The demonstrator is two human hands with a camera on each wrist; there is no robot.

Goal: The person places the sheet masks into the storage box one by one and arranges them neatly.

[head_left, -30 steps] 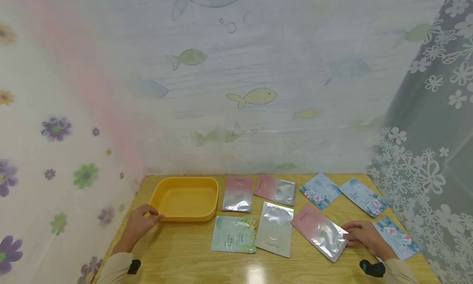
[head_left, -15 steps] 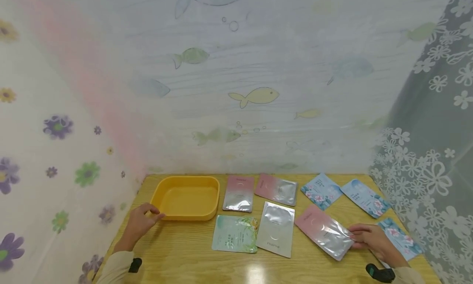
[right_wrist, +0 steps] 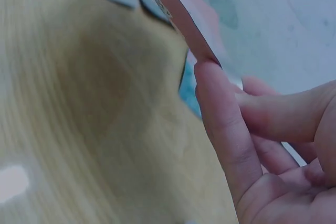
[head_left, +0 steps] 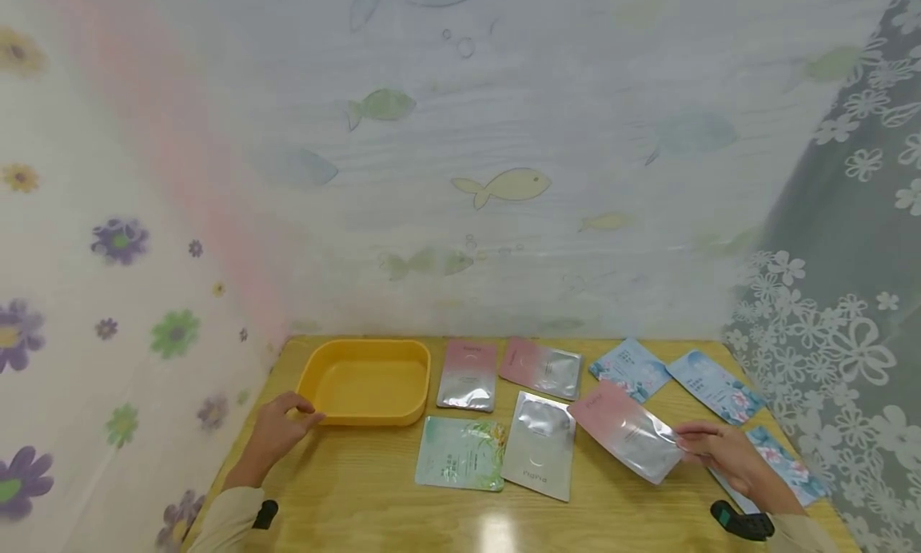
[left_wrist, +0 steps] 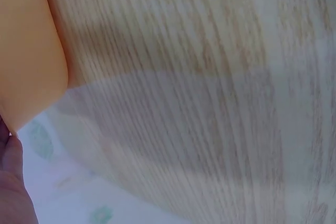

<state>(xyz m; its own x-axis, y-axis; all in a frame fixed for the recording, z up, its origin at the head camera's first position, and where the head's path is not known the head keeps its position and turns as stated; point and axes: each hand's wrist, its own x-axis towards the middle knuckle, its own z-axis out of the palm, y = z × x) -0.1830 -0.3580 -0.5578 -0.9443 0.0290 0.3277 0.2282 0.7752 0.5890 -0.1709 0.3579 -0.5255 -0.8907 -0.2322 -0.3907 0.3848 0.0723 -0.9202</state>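
Observation:
My left hand [head_left: 277, 435] holds the front left corner of a yellow plastic tray [head_left: 367, 420], thumb and fingers at its rim. In the left wrist view the thumb lies against the tray's wall [left_wrist: 31, 40]. My right hand [head_left: 737, 463] pinches the right end of a pink and silver face mask packet [head_left: 626, 431], which is raised and tilted over the table. Seen from the right wrist, the packet [right_wrist: 184, 17] appears nearly edge-on between thumb and fingers. Its far corner overlaps a blue floral packet [head_left: 631, 368] in the head view.
Two more pink and silver packets, one upright [head_left: 468, 375] and one sideways [head_left: 541, 368], lie right of the tray. Nearer are a green packet [head_left: 460, 453] and a silver-beige one [head_left: 540, 445]. Blue floral packets [head_left: 718, 385] [head_left: 787, 465] lie at the right. Patterned curtains surround the wooden table [head_left: 360, 505].
My right hand has lifted the pink and silver packet off the table and tilted it. My left hand stays at the tray's corner. The head view has shifted slightly.

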